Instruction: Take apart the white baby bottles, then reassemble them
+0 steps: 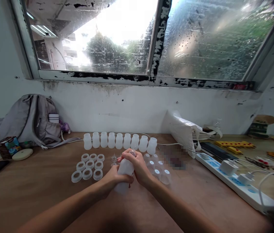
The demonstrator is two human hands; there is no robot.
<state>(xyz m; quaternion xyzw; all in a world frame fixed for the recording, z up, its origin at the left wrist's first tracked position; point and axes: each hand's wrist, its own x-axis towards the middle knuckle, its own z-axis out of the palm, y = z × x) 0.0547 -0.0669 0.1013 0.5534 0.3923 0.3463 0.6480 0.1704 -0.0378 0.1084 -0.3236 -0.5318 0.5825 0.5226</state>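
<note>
1. White bottle point(125, 167) is clasped above the table point(54, 194) by curled fingers of the left hand point(111, 178); its top is gripped by those of the right hand point(140, 165).
2. Nine bottles point(119, 141) are lined up, none ringed or capped.
3. Nine rings point(87, 178) and several clear caps point(165, 178) are left unfitted.

The row of bottles point(119, 141) at centre looks like frosted, matt plastic; the rings point(87, 174) below them are smooth, translucent plastic. The domed caps point(165, 177) right of centre look clear and glossy. The tabletop point(42, 194) resembles smooth brown wood. At left, the backpack point(22, 116) is matt grey cloth; at right, the power strip point(238, 184) is smooth white plastic.
</note>
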